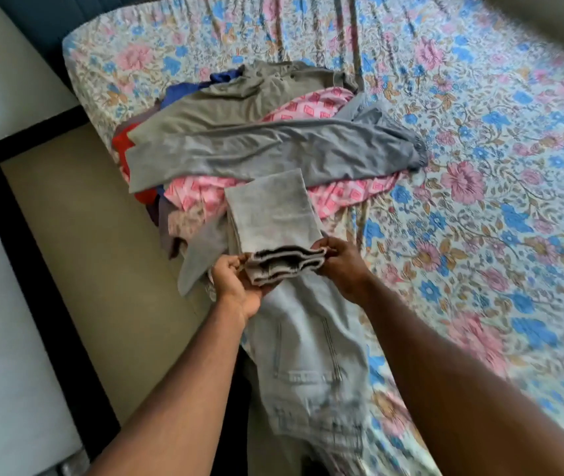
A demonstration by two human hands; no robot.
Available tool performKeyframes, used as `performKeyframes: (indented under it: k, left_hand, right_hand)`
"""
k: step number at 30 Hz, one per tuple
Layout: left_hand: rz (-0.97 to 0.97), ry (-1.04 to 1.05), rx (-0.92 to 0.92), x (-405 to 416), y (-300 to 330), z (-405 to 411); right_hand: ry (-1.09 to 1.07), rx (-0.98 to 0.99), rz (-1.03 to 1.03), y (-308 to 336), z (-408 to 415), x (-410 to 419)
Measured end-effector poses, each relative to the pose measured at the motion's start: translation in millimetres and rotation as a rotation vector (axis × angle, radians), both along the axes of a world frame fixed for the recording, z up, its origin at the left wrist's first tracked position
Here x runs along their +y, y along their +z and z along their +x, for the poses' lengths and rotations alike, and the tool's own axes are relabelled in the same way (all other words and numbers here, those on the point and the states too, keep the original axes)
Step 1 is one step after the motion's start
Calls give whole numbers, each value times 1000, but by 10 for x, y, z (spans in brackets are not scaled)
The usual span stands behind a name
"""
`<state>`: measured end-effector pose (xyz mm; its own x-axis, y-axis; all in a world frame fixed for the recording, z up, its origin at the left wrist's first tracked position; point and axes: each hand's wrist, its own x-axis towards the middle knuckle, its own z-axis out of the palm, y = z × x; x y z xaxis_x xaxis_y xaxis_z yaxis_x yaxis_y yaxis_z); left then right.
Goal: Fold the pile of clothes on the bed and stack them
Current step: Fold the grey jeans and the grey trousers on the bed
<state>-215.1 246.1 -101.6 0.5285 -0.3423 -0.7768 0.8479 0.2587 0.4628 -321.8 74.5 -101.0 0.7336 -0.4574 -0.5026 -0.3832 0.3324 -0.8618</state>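
Pale grey jeans (308, 355) lie along the near edge of the bed, waist end toward me. Their legs (273, 207) are doubled back and lifted, the frayed hems held between my hands. My left hand (236, 286) grips the hems' left corner and my right hand (340, 266) pinches the right corner. Behind lies the unfolded pile: grey-blue trousers (273, 152) on top, an olive-grey garment (239, 97), a pink patterned cloth (308, 108), and red (122, 146) and dark blue (184, 89) pieces at the left.
The bed wears a floral sheet (479, 166), and it lies bare to the right of the pile. A beige floor strip (84, 252) with a dark border runs along the bed's left side.
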Motion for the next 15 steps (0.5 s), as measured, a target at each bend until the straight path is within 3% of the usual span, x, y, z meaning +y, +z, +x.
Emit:
performKeyframes:
  k: [3, 5, 10, 15]
  left_hand:
    - [235, -204, -56, 253, -201, -586]
    - [343, -228, -122, 343, -317, -938]
    - [324, -55, -16, 531, -337, -1595]
    - [480, -205, -48, 835, -511, -1993]
  right_hand:
    - [17, 140, 154, 4, -582, 160]
    - [-22, 223, 230, -58, -904, 269]
    - [-45, 226, 87, -266, -1419, 587]
    - [-23, 211, 31, -364, -1751, 880]
